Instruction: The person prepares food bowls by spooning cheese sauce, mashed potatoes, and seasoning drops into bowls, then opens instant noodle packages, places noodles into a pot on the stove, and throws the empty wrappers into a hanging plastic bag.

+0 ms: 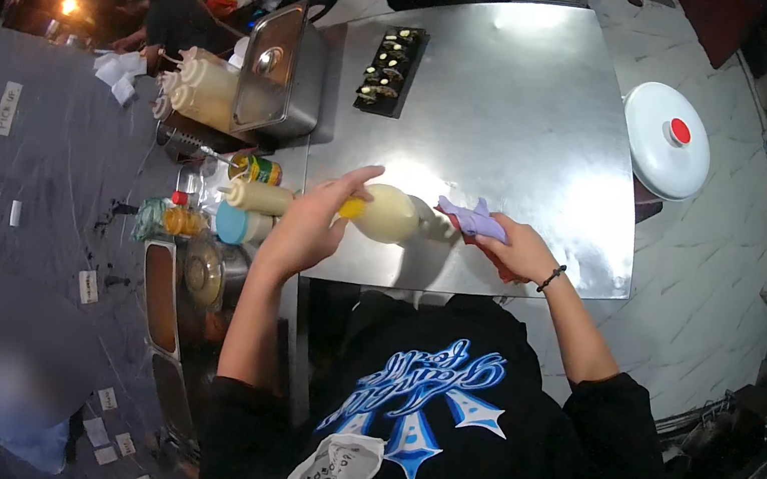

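Near the front left of the steel table (pixel 530 92), my left hand (pixel 311 217) is at the yellow cap end of a squeeze bottle (pixel 388 215) filled with something pale. The bottle lies sideways in the view, and my left fingers curve round its cap. To its right, my right hand (pixel 521 253) is closed on a purple cloth (pixel 474 219), with something red under it. A dark bracelet is on my right wrist. Farther back, a black tray (pixel 389 71) holds several small dark pieces topped with pale dabs.
At the left are a lidded steel container (pixel 285 71), several squeeze bottles (pixel 200 92), a pale bottle (pixel 259 196), a blue-lidded tub (pixel 232 223) and a brown-filled pan (pixel 161 294). A white round lid (pixel 666 142) is beyond the table's right edge.
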Tool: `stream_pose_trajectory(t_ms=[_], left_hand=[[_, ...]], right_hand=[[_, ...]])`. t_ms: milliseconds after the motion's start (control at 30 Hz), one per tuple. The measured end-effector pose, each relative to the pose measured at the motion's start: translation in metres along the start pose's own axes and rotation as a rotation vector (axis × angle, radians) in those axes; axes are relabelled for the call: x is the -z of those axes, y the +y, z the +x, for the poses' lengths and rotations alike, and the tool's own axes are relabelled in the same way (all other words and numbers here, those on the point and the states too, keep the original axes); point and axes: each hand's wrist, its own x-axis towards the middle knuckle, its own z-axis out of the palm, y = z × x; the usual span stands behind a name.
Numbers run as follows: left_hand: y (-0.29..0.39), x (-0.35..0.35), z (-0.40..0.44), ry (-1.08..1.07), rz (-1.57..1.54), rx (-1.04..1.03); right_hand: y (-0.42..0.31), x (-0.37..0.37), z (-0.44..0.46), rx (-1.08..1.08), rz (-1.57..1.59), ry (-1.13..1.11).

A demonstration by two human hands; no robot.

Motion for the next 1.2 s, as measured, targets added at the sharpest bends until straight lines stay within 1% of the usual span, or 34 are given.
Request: stream_pose_trajectory(t_ms=[33,67,133,167,233,267,333,367,433,467,533,567,633,667,700,733,767,800,833,867,933,967,1000,1033,1067,1100,1133,1167,1200], left_hand=[[0.001,-0.002,-0.002,0.018,-0.09,-0.072],[0.003,-0.002,-0.003,0.021,-0.089,-0.067],[0.011,0.001,-0.005,0.239,0.036,-0.06],[0.01,0.001,-0.005,0.247,0.034,-0.057],[0.003,0.002,-0.004,0.01,0.078,0.123],[-0.002,0.002,-0.002,0.018,0.077,0.124],[-0.007,0.001,0.001,0.026,0.12,-0.181],[-0.005,0.001,-0.001,0.031,0.117,-0.179],[0.003,0.001,-0.003,0.207,0.106,-0.182],[0.002,0.0,-0.003,0.21,0.104,-0.179],[0.0,-0.002,-0.003,0.063,0.014,0.111],[-0.004,-0.003,-0.003,0.067,0.014,0.111],[-0.017,-0.01,-0.002,-0.039,-0.157,0.036],[-0.02,-0.016,-0.004,-0.033,-0.16,0.036],[-0.022,-0.025,-0.006,0.133,-0.3,-0.028],[-0.023,-0.033,-0.009,0.3,-0.436,-0.093],[-0.024,-0.042,-0.014,0.307,-0.433,-0.09],[-0.025,-0.051,-0.02,0.373,-0.435,-0.05],[-0.027,-0.062,-0.024,0.44,-0.438,-0.012],[-0.033,-0.075,-0.026,0.444,-0.438,-0.013],[-0.043,-0.099,-0.028,0.542,-0.583,0.076],[-0.038,-0.103,-0.025,0.626,-0.616,0.052],[-0.035,-0.106,-0.024,0.635,-0.618,0.056],[-0.034,-0.107,-0.023,0.579,-0.593,0.141],[-0.033,-0.108,-0.022,0.524,-0.569,0.225],[-0.051,-0.125,-0.02,0.423,-0.571,0.247],[-0.056,-0.134,-0.018,0.438,-0.577,0.249],[-0.056,-0.14,-0.015,0.494,-0.405,0.245],[-0.056,-0.145,-0.015,0.544,-0.234,0.243]], right_hand=[[-0.004,-0.001,0.0,0.001,0.0,-0.007],[-0.01,0.002,0.0,-0.027,0.045,-0.042],[-0.015,0.003,0.002,-0.053,0.085,-0.076],[-0.015,0.001,0.003,-0.047,0.103,-0.072],[-0.017,-0.001,0.006,-0.031,0.112,-0.069],[-0.018,-0.003,0.007,-0.033,0.092,-0.062],[-0.021,-0.004,0.005,-0.037,0.068,-0.058],[-0.024,-0.004,0.004,-0.036,0.065,-0.054],[-0.026,-0.004,0.004,-0.034,0.06,-0.05],[-0.026,-0.004,0.003,-0.045,0.073,-0.051],[-0.027,-0.006,0.003,-0.053,0.082,-0.053],[-0.025,-0.007,0.004,-0.018,0.069,-0.009],[-0.02,-0.015,0.007,0.018,0.054,0.036],[-0.016,-0.022,0.011,0.051,0.136,0.184],[-0.014,-0.025,0.016,0.09,0.218,0.33],[-0.022,-0.024,0.019,0.099,0.212,0.325],[-0.035,-0.026,0.019,0.234,0.185,0.412],[-0.048,-0.028,0.019,0.369,0.159,0.5],[-0.06,-0.028,0.023,0.454,0.115,0.482],[-0.079,-0.03,0.022,0.458,0.113,0.481],[-0.12,-0.035,0.019,0.454,0.273,0.285],[-0.134,-0.039,0.022,0.457,0.269,0.281],[-0.147,-0.043,0.025,0.537,0.057,0.261],[-0.157,-0.046,0.029,0.616,-0.158,0.238],[-0.163,-0.051,0.033,0.626,-0.168,0.231],[-0.167,-0.057,0.039,0.739,-0.227,0.292],[-0.167,-0.064,0.045,0.851,-0.285,0.351],[-0.166,-0.071,0.058,0.905,-0.199,0.26],[-0.162,-0.073,0.064,0.91,-0.207,0.245]])
